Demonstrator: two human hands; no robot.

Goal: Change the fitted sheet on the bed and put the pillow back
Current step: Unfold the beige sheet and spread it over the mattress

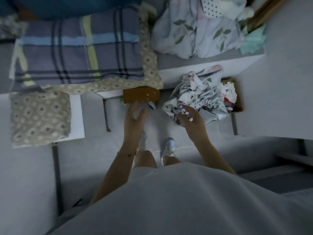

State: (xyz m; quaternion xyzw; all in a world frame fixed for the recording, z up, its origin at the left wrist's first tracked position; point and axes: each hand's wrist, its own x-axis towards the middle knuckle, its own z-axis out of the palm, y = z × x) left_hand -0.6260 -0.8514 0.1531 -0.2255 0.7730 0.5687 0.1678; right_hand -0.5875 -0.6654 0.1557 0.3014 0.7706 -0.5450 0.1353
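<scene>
A crumpled floral sheet (pixel 199 97) fills a cardboard box (pixel 238 103) on the floor, with white paper and something red at its far side. Both hands hover empty, fingers loosely spread: right hand (pixel 193 121) over the sheet's near edge, left hand (pixel 134 116) beside it. A plaid pillow (pixel 76 53) lies on a beige cover (pixel 149 61)

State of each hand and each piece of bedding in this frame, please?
left hand: open, empty
right hand: open, beside the floral sheet
floral sheet: crumpled, in the cardboard box
plaid cloth: spread flat
patterned pillow: lying flat on a white surface
</scene>
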